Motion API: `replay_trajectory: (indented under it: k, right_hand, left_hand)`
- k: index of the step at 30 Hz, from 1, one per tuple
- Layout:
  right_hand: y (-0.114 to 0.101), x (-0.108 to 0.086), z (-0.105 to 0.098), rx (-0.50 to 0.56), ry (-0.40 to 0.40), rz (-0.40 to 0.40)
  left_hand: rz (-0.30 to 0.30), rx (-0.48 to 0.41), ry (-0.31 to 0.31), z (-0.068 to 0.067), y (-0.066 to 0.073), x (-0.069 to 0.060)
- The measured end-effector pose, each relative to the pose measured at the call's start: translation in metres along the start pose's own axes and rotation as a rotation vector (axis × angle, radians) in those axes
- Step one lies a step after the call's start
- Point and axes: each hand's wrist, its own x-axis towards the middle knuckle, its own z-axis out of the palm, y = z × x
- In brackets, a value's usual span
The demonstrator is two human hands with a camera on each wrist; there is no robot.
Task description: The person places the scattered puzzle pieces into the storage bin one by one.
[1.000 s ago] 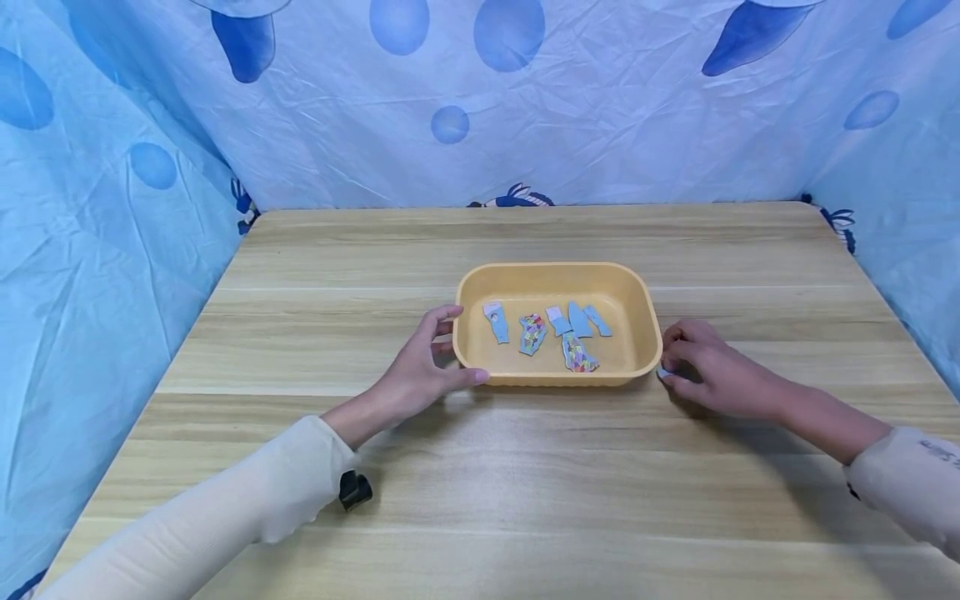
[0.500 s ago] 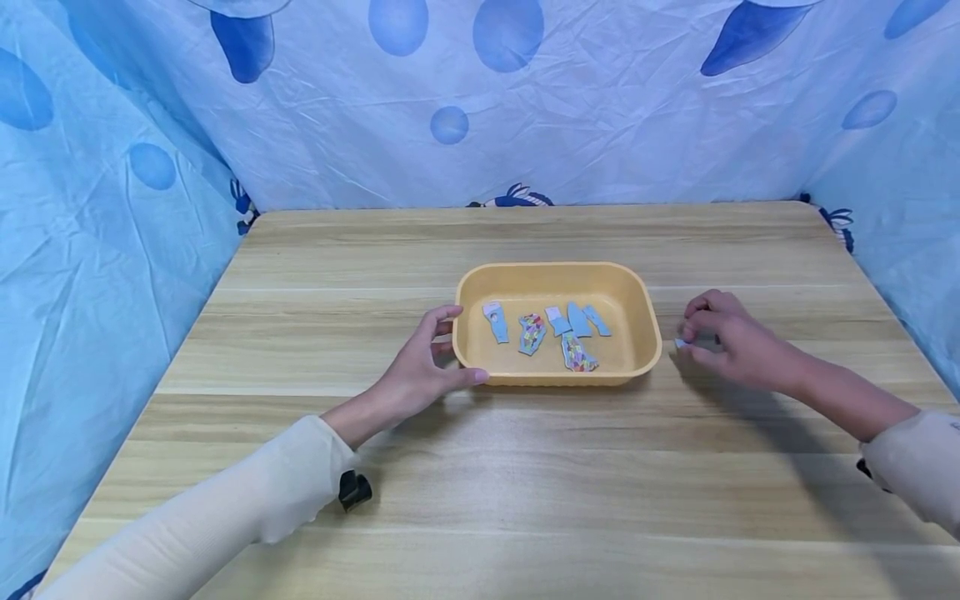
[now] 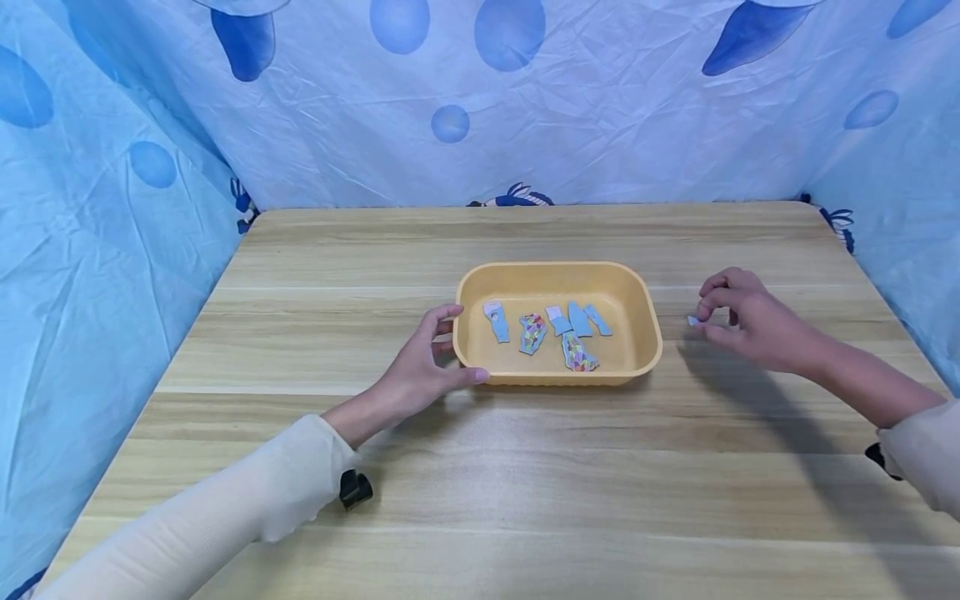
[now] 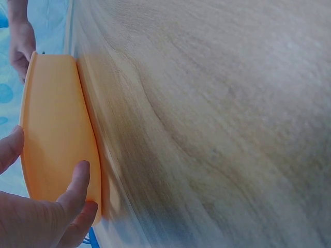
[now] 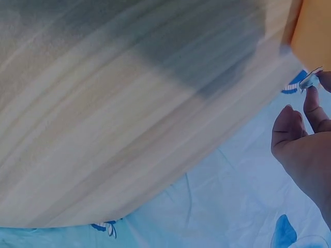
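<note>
A shallow yellow plastic tray [image 3: 555, 380] lies on the table in the head view. Several flat light-blue puzzle pieces [image 3: 579, 320] are inside it, two with a multicoloured pattern [image 3: 578, 353]. My left hand [image 3: 417, 367] holds the tray's left end, thumb at the front rim and fingers along the side. The left wrist view shows those fingers against the tray's outer wall [image 4: 57, 124]. To the right of the tray and raised off the table, my right hand [image 3: 761, 323] pinches a small light-blue puzzle piece [image 5: 310, 81] between thumb and fingertips. Fingers hide most of that piece.
Around the tray stretches a wood-grain table [image 3: 555, 483]. A blue patterned cloth [image 3: 360, 142] hangs behind the table and at both sides. A small black object [image 3: 355, 489] sits at the left sleeve's cuff.
My right hand has moved up the view and to the right, away from the tray's right end, with the small puzzle piece between its fingertips. The left hand and the tray have stayed put.
</note>
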Motion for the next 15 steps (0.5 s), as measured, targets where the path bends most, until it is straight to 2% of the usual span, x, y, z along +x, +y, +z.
replay_trajectory:
  k: [11,15]
  right_hand:
    - [-0.001,0.003,-0.011,0.006,0.008,0.015]
    - [-0.006,0.007,-0.016,0.002,0.009,0.02]
  left_hand:
    - [-0.021,-0.002,0.009,0.0,0.001,0.0]
    - [-0.008,-0.016,0.005,0.0,0.001,0.0]
